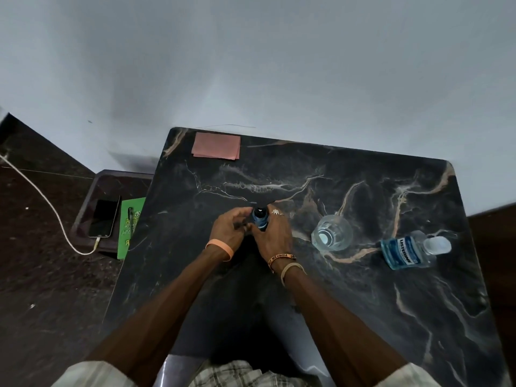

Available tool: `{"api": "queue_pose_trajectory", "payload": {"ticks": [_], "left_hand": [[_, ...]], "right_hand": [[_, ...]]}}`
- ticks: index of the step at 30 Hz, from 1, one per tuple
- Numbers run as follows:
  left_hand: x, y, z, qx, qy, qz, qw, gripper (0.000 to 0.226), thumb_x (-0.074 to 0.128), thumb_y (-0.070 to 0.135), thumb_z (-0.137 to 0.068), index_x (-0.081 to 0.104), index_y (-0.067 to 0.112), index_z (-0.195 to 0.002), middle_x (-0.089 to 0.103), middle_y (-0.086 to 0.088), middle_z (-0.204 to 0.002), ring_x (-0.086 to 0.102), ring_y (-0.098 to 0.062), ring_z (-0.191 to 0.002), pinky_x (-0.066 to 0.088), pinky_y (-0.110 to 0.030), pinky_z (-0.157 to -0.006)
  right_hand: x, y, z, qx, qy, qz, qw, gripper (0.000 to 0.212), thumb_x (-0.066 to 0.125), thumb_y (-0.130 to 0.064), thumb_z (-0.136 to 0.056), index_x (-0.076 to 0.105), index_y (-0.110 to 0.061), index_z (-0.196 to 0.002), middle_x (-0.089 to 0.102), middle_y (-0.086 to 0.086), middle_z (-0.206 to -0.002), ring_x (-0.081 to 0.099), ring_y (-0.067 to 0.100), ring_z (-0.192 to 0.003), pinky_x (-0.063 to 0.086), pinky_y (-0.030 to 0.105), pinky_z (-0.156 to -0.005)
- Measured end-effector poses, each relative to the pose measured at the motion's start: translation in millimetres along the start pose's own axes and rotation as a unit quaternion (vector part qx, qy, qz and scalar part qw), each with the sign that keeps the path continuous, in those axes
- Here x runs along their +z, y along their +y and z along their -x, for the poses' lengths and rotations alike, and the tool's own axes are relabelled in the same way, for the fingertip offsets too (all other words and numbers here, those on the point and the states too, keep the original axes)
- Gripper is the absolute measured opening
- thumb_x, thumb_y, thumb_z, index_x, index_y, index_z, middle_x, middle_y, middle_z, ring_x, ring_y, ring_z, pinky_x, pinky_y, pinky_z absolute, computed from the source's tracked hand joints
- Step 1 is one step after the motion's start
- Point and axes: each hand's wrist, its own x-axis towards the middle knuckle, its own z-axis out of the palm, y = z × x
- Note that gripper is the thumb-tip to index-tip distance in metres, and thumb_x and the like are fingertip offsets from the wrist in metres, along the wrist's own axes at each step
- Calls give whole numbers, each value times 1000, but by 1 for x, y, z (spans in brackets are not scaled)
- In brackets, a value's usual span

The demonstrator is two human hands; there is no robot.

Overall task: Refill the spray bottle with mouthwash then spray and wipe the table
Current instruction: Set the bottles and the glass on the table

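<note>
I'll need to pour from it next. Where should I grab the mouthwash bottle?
Probably around the labelled body of the mouthwash bottle, right hand coming from the near side: the body is broad and flat-faced, and the narrow cap must stay free for unscrewing.

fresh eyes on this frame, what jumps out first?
Both hands meet at the centre of the dark marble table: the right hand grips a small blue spray bottle while the left hand pinches at its top. To their right are a clear glass and a blue Listerine bottle. A folded pink cloth lies at the far left corner.
</note>
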Motion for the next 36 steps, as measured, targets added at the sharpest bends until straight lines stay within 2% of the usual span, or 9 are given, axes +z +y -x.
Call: {"api": "queue_pose_trajectory", "payload": {"ticks": [6, 11, 15, 19, 23, 27, 29, 31, 36], "left_hand": [[2, -2, -9, 10, -21, -18, 1000, 48, 69, -9, -77, 66, 14, -118, 70, 0, -113, 66, -12, -104, 55, -39, -92], [14, 14, -7, 106, -69, -107, 986, 49, 77, 14, -76, 65, 27, -122, 67, 9, -112, 58, 0, -99, 37, -1, -85], [38, 45, 4, 168, -111, -101, 974, 33, 72, 38, -78, 68, 32, -111, 71, 16, -100, 61, 7, -87, 46, -11, -78], [79, 67, 29, 252, -104, -86, 958, 32, 68, 35, -81, 69, 20, -109, 71, 2, -103, 63, -8, -94, 52, -27, -84], [121, 79, 62, 253, -104, -54, 960, 31, 58, 41, -88, 70, 13, -93, 70, -4, -92, 62, -9, -83, 53, -29, -73], [133, 78, 76, 301, -154, -52, 940, 29, 73, 31, -78, 69, 18, -104, 69, -1, -103, 58, -2, -92, 48, -13, -82], [126, 70, 68, 309, -228, -132, 914, 57, 80, 30, -68, 64, 17, -121, 61, 0, -122, 53, -6, -110, 37, -8, -96], [113, 62, 59, 291, -239, -196, 905, 67, 78, 24, -67, 59, 18, -130, 55, 3, -131, 49, -8, -120, 37, -17, -104], [93, 63, 27, 295, -109, -205, 927, 51, 61, -3, -69, 67, 17, -117, 62, 0, -118, 57, -15, -110, 44, -27, -103]], "right_hand": [[0, 3, -5, 2, -3, 4, 1000, 29, 71, -27, -84, 57, -13, -105, 59, 2, -100, 58, 23, -97, 47, 34, -82], [-30, 3, 8, -10, -12, -40, 999, 30, 73, -29, -81, 57, -18, -104, 59, -4, -97, 60, 18, -92, 49, 32, -78], [-79, 8, 35, -32, 22, -114, 993, 38, 67, -29, -84, 52, -24, -118, 64, -5, -107, 63, 10, -95, 55, 38, -83], [-110, 19, 59, -22, 122, -170, 978, 72, 65, -34, -84, 33, -12, -145, 57, 10, -130, 59, 21, -116, 52, 42, -95], [-128, 31, 74, -40, 253, -145, 956, 82, 60, -35, -95, 6, -30, -156, 42, 10, -149, 51, 10, -128, 46, 25, -102], [-138, 47, 91, -13, 276, -129, 952, 87, 53, -36, -92, -11, -50, -149, 32, 24, -151, 45, 36, -132, 43, 50, -105], [-140, 58, 97, -10, 276, -105, 955, 94, 54, -22, -89, -11, -49, -150, 24, 11, -159, 38, 26, -140, 41, 40, -110], [-141, 67, 101, -29, 263, -66, 962, 94, 54, -13, -86, -3, -42, -154, 19, -6, -160, 28, 4, -143, 32, 14, -109], [-138, 76, 98, -25, 166, -71, 983, 82, 59, -14, -84, 20, -30, -154, 29, -23, -151, 31, -10, -136, 27, 5, -106]]}}
